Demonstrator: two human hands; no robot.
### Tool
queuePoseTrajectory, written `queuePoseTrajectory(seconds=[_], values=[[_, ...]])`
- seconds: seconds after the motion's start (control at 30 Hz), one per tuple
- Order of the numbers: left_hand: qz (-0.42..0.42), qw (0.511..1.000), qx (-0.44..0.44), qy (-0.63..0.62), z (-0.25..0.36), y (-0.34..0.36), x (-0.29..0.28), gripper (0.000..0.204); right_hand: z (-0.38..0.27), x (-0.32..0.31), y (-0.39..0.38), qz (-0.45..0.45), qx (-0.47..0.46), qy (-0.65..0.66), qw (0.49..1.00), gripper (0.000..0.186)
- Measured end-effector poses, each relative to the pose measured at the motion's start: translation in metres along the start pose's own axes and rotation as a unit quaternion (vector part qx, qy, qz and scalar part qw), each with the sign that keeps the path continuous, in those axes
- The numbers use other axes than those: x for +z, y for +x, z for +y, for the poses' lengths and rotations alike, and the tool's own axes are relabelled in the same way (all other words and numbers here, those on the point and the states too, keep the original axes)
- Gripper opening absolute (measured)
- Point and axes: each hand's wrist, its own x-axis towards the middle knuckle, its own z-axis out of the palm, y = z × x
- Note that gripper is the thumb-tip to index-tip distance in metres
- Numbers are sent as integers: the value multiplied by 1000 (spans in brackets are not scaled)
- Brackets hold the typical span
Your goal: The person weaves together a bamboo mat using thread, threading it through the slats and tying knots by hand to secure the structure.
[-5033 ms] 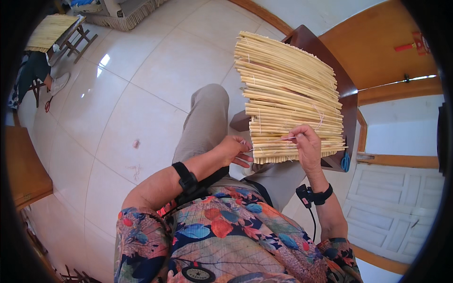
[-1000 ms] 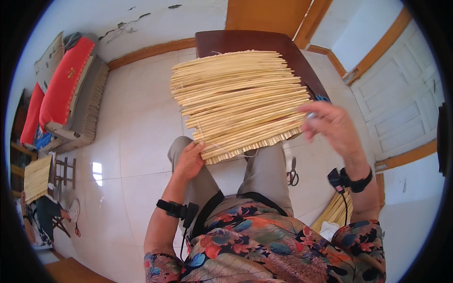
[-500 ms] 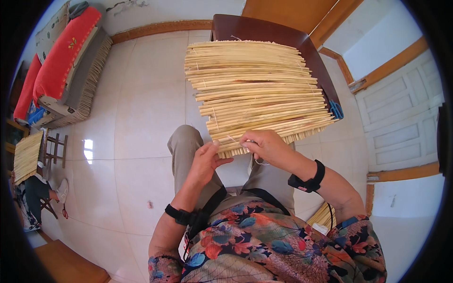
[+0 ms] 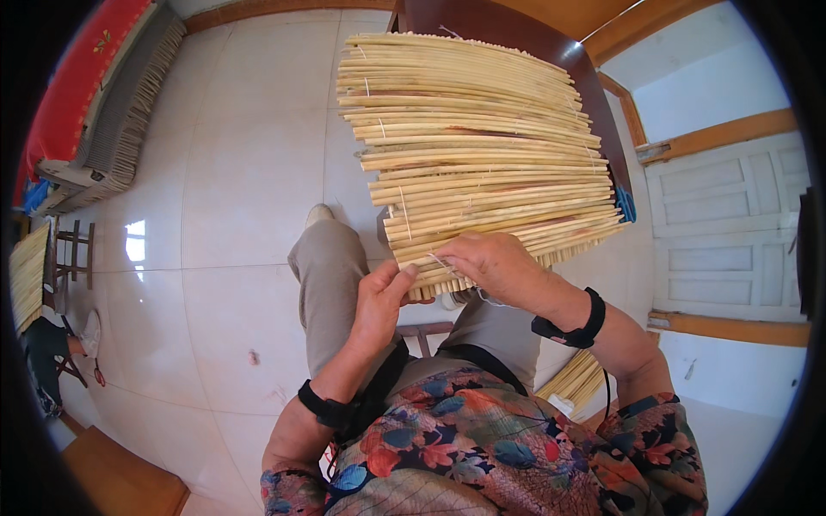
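Observation:
A mat of pale straw-coloured stalks (image 4: 482, 142), tied in rows with white thread, slopes from a dark table down toward my lap. My left hand (image 4: 380, 301) grips its near left corner, thumb on top and the other fingers curled beneath. Just to the right, my right hand (image 4: 495, 267) is closed over the near edge, its fingertips pinching white thread (image 4: 445, 263). A loose bit of that thread hangs below the right hand. Whether anything else is between those fingertips is hidden.
The dark red-brown table (image 4: 447, 15) supports the mat's far part. A blue looped object (image 4: 625, 205) hangs at its right side. More stalks (image 4: 575, 378) lie low at my right. A person's leg (image 4: 47, 353) and another stalk mat (image 4: 30, 275) are at far left.
The view has shifted, with the mat's far end now higher in the picture. My right hand has turned knuckles-up over the mat's edge. The left hand keeps its grip near the corner.

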Motion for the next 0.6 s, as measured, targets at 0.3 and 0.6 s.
queuePoseTrajectory(seconds=[0.3, 0.6], values=[[12, 999, 15, 33, -4, 0, -6, 24, -4, -13, 4, -30, -51, -49, 997, 19], [5, 1000, 8, 24, 2, -3, -5, 24, 2, -12, 7, -41, -40, -22, 998, 18]])
